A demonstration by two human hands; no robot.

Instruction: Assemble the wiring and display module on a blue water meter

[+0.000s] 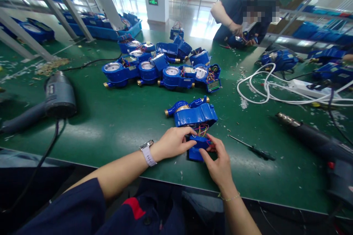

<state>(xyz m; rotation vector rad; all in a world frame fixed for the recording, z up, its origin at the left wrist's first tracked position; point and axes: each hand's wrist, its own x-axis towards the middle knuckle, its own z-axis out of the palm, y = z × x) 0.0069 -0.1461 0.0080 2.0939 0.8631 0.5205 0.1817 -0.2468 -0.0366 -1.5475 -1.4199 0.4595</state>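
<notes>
A blue water meter (195, 115) with brass pipe ends lies on its side on the green bench in front of me. Thin coloured wires (202, 130) run from it to a small blue housing part (196, 154) nearer to me. My left hand (176, 141), a watch at its wrist, grips the housing part's left and upper edge between thumb and fingers. From the right, my right hand (219, 158) holds the same part, thumb on its near face and fingers on its right edge. The inside of the part is hidden.
Several blue water meters (171, 71) stand grouped behind. A screwdriver (253, 148) lies at right, beside a black heat gun (306, 137); a grey heat gun (59, 95) is at left. White cable (266, 84) coils near a power strip (311, 89). Across the bench a co-worker (234, 14) handles another meter.
</notes>
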